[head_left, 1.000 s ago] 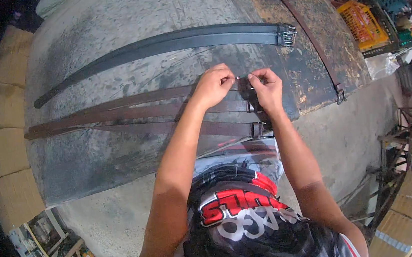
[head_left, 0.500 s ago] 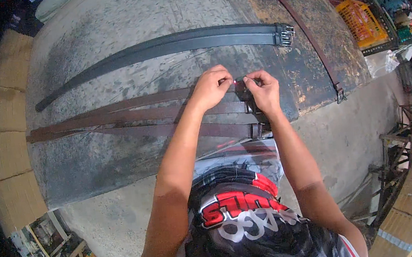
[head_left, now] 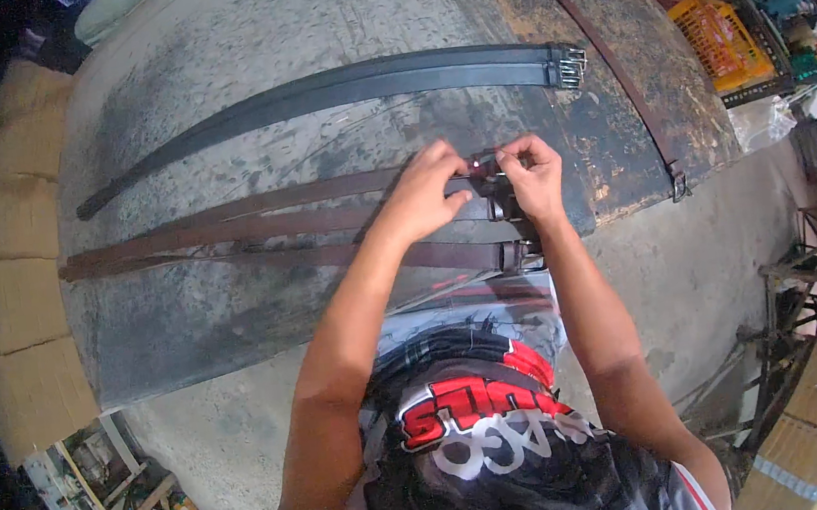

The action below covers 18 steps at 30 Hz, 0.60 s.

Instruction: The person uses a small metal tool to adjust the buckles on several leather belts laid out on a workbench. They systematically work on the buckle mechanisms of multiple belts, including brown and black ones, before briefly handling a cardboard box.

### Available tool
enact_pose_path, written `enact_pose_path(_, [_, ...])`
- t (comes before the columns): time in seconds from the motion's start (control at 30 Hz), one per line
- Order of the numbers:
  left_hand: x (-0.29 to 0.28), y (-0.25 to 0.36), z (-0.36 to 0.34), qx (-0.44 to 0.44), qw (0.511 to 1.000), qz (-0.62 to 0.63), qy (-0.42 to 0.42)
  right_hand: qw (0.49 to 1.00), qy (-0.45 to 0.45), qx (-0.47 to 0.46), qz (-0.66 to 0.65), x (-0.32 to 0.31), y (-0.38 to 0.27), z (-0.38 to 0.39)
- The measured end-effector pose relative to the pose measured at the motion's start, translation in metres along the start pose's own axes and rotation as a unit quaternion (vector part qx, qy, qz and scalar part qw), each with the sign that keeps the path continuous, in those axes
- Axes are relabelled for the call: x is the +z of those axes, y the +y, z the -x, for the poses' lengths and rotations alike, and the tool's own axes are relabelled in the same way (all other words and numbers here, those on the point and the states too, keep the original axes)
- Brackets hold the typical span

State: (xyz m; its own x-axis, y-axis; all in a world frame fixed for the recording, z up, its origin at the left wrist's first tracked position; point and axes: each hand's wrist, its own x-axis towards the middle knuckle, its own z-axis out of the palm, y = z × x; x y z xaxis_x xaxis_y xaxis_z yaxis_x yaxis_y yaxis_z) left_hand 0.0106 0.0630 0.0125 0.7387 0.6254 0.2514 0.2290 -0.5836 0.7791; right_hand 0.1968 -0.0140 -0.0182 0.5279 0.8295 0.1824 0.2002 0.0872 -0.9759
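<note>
Three brown belts (head_left: 306, 224) lie side by side on the worn grey table (head_left: 279, 159), their left ends converging, their buckles at the right. My left hand (head_left: 427, 193) rests at the upper belt, fingers bent and thumb apart from them. My right hand (head_left: 535, 177) pinches that belt's buckle end (head_left: 483, 162), partly hiding it; the middle and lower buckles (head_left: 518, 255) lie below. Two black belts (head_left: 390, 82) with silver buckles lie farther back.
A single brown belt (head_left: 607, 55) runs down the table's right part. A yellow crate (head_left: 719, 38) stands at the upper right among shelved items. Cardboard (head_left: 21, 306) lines the left edge. More cardboard (head_left: 813, 412) and wooden frames (head_left: 801, 293) are at the right.
My left thumb has dropped away from the index finger, opening the former pinch, and that hand has shifted slightly downward. My right hand stays pinched at the buckle end.
</note>
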Motion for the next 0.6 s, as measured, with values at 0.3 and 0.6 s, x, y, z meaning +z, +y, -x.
enact_pose_path(0.3, [0.010,-0.003,-0.005,0.004,0.999,-0.040,0.036,0.997,-0.047,0.013,0.060,0.004,-0.010,0.003])
enact_pose_path(0.6, [0.011,-0.003,-0.004,-0.009,0.998,-0.041,0.037,0.993,-0.058,0.011,0.099,0.005,-0.025,0.004])
